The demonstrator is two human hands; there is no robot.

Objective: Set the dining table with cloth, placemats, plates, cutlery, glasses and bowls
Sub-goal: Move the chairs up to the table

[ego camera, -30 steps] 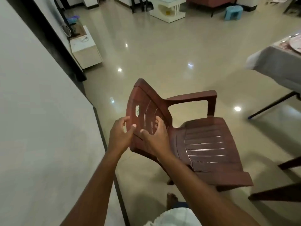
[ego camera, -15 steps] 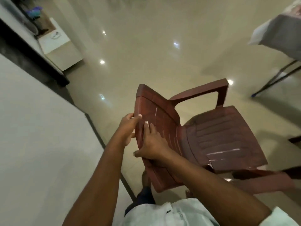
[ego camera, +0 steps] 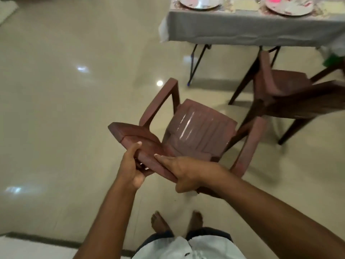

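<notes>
A brown plastic armchair point(ego camera: 199, 131) hangs tilted in front of me, its seat facing the dining table. My left hand point(ego camera: 130, 169) grips the top edge of its backrest from the left. My right hand point(ego camera: 184, 174) clamps the same backrest edge from the right. The dining table point(ego camera: 242, 28) stands at the top right under a grey cloth. Two plates point(ego camera: 199, 2) point(ego camera: 288, 6) lie on placemats there, each with something pink on it, cut off by the frame's edge.
A second brown plastic chair point(ego camera: 287, 90) stands at the table's near side, right of the held chair. Glossy beige floor tiles point(ego camera: 74, 90) spread to the left. My bare feet point(ego camera: 160, 221) stand below the chair. A dark floor strip point(ego camera: 37, 240) runs at the lower left.
I have turned from the wall toward the dining table, swinging the chair round with both hands still on its backrest. The table and the second chair have come into view.
</notes>
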